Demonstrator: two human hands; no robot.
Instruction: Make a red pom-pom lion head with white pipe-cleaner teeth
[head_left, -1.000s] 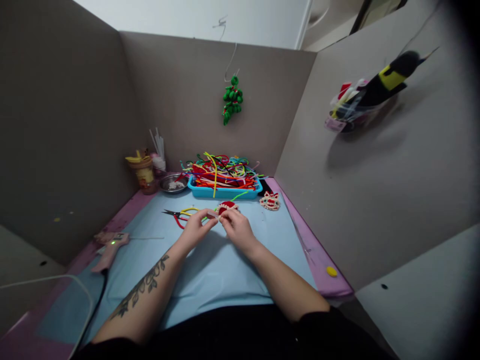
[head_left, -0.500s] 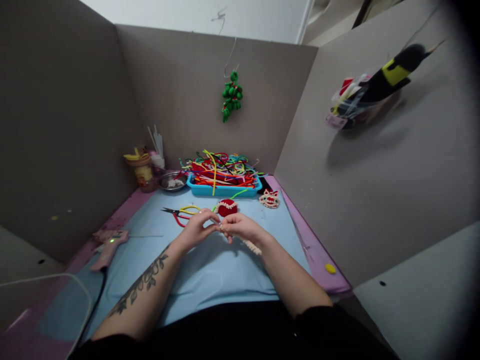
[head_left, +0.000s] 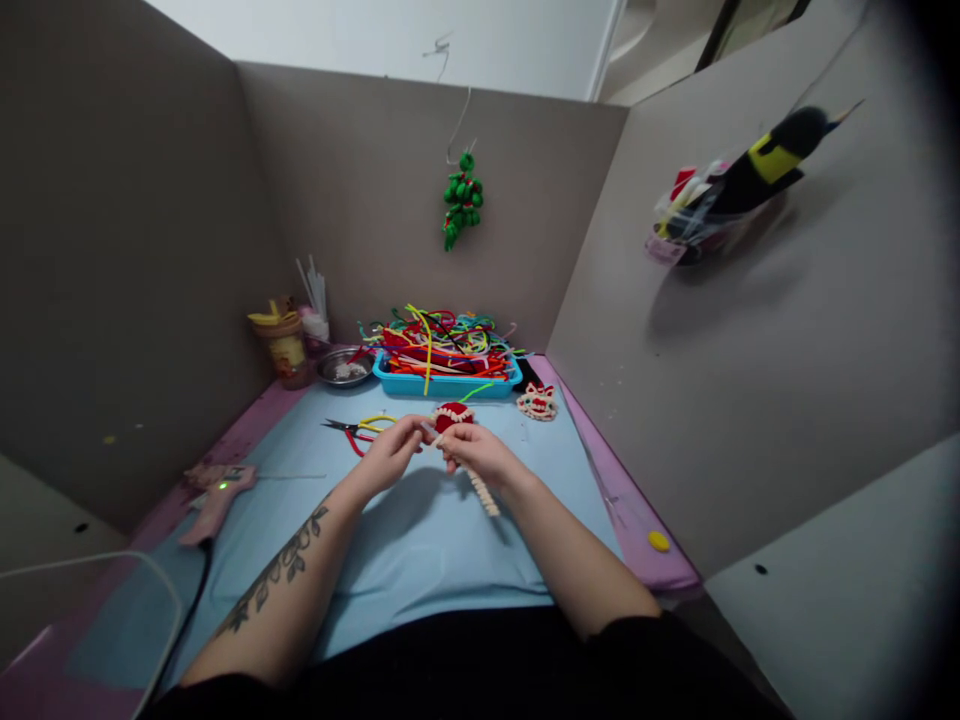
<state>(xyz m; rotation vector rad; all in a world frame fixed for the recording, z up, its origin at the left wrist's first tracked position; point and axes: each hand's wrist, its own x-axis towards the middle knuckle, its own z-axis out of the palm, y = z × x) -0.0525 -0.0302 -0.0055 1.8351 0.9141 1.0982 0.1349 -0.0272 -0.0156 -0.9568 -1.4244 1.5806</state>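
A cream, tightly crimped strip (head_left: 483, 494), which looks like pipe cleaner, hangs below my right hand (head_left: 480, 453). The fingers of that hand pinch its upper part. My left hand (head_left: 397, 448) is closed at the strip's other end, thumb against fingertips, and a short pale piece shows between the two hands. Just beyond the fingertips lies a red round piece (head_left: 456, 414) with a cream wavy trim, partly hidden by my hands. Scissors (head_left: 352, 430) with one yellow and one red handle lie left of it, their blades apart.
A blue tray (head_left: 450, 385) heaped with coloured pipe cleaners stands at the back, beside a metal bowl (head_left: 345, 368). A cream-and-red lion-like face (head_left: 537, 402) lies right. A pink glue gun (head_left: 223, 500), its light green, rests left with its cable. Partition walls enclose the table.
The crimped strip has swung down and now hangs more in view below my right hand. My hands have shifted slightly, and a short pale length now shows between them.
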